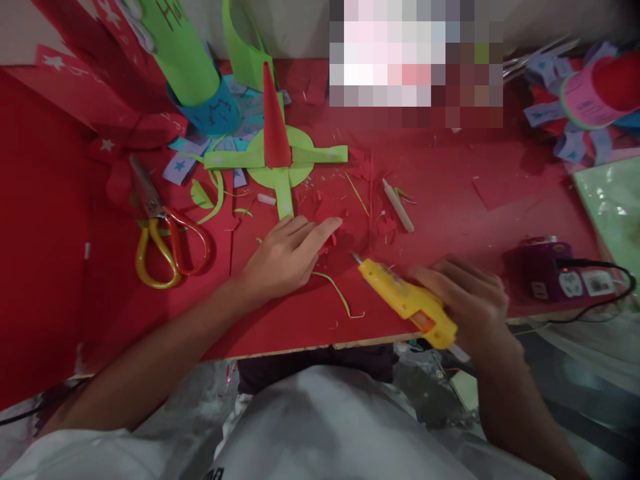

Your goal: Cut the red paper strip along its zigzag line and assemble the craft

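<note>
My left hand [287, 257] rests low over the table, fingers curled at the near end of a light green paper strip [283, 190], one digit stretched to the right. Its fingertips are partly hidden. That strip belongs to a green paper disc [255, 175] with strips reaching outward and a tall red paper cone [275, 133] standing on it. In my right hand [470, 300] is a yellow hot glue gun [405, 293], its nozzle pointing up and left, just right of my left hand. Small red paper scraps [327, 243] lie beneath the outstretched digit.
Scissors [163, 227] with yellow and red handles lie left. A white stick [399, 207] lies mid-table. Decorated paper tubes, one green and blue [200, 87], one pink [590, 100], stand at the back corners. A purple power box [550, 270] with a cable sits right, near the table edge.
</note>
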Motion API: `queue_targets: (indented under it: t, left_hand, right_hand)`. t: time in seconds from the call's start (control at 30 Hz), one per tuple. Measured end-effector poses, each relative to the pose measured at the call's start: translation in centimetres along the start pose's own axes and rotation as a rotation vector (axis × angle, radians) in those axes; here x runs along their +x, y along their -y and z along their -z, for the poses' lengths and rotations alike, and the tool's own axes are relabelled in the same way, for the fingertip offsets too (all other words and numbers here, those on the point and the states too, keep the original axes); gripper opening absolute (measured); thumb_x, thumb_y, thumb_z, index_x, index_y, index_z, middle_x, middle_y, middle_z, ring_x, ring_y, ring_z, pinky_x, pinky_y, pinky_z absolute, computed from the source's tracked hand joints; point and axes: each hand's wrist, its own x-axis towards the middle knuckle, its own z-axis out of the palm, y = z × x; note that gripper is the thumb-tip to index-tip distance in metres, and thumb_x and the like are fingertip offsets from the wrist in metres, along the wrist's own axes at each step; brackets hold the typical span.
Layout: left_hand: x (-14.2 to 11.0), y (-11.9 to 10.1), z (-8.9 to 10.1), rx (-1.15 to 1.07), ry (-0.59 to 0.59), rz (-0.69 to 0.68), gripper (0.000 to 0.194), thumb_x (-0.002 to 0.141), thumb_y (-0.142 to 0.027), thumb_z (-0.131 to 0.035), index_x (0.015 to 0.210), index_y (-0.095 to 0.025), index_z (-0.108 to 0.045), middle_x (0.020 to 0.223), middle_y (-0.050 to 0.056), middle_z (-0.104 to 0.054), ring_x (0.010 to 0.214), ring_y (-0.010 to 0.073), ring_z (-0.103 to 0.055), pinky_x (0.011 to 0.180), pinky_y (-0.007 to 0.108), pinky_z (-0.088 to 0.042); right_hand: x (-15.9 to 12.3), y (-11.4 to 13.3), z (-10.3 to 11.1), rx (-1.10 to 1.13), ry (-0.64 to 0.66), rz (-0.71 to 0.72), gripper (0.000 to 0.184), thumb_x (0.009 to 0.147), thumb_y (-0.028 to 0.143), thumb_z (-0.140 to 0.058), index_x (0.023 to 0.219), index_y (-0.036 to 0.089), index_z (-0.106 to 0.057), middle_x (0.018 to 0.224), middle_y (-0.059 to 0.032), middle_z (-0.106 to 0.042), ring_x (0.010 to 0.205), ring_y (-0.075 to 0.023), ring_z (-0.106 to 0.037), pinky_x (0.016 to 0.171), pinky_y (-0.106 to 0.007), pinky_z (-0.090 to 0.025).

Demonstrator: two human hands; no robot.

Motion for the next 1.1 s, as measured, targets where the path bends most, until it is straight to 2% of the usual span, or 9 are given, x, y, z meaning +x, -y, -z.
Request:
queue_targets:
  t: [0.1,0.3,0.53,1.1]
  left_hand:
    - [0.0,0.0,0.0,-0.014,0.006,0.008,0.04,0.107,-0.007,-0.046,0.146,-0.014,-0.053,0.1,0.008,-0.075,0.09,0.0225,-0.067,0.084,0.036,-0.051]
    - [-0.1,0.0,0.0,0.003,0.005,-0.007,0.04,0.108,-0.009,-0.045,0.147,-0.014,-0.052,0.101,0.008,-0.075,0.09,0.0225,-0.068,0.085,0.036,-0.052]
    - [-0.2,0.1,-0.2,0.011,0.002,-0.004,0.04,0.108,-0.009,-0.044,0.147,-0.015,-0.052,0.101,0.008,-0.076,0.091,0.0226,-0.069,0.085,0.037,-0.052]
    - [-0.2,0.0,0.0,0.021,0.02,-0.026,0.042,0.105,-0.005,-0.045,0.146,-0.012,-0.052,0.099,0.008,-0.074,0.089,0.0228,-0.066,0.085,0.036,-0.052]
  right_hand:
    - [0.2,0.5,-1.0,-0.129,0.02,0.068,0.036,0.092,0.0,-0.056,0.118,0.019,-0.071,0.08,-0.0032,-0.069,0.076,-0.0196,-0.061,0.068,-0.031,-0.044]
    - [1.0,0.9,-2.4,-0.304,0.088,0.067,0.036,0.091,-0.005,-0.053,0.11,0.018,-0.074,0.076,-0.0025,-0.067,0.073,-0.0194,-0.057,0.063,-0.033,-0.037]
    - [1.1,0.9,-2.9,-0.309,0.047,0.055,0.036,0.093,-0.004,-0.056,0.113,0.019,-0.075,0.097,-0.0056,-0.077,0.085,-0.0187,-0.064,0.068,-0.031,-0.041]
    - [1.7,1.5,-3.4,-0.338,-0.003,-0.064,0.035,0.089,-0.005,-0.054,0.102,0.021,-0.074,0.096,-0.0051,-0.076,0.085,-0.018,-0.066,0.07,-0.03,-0.044]
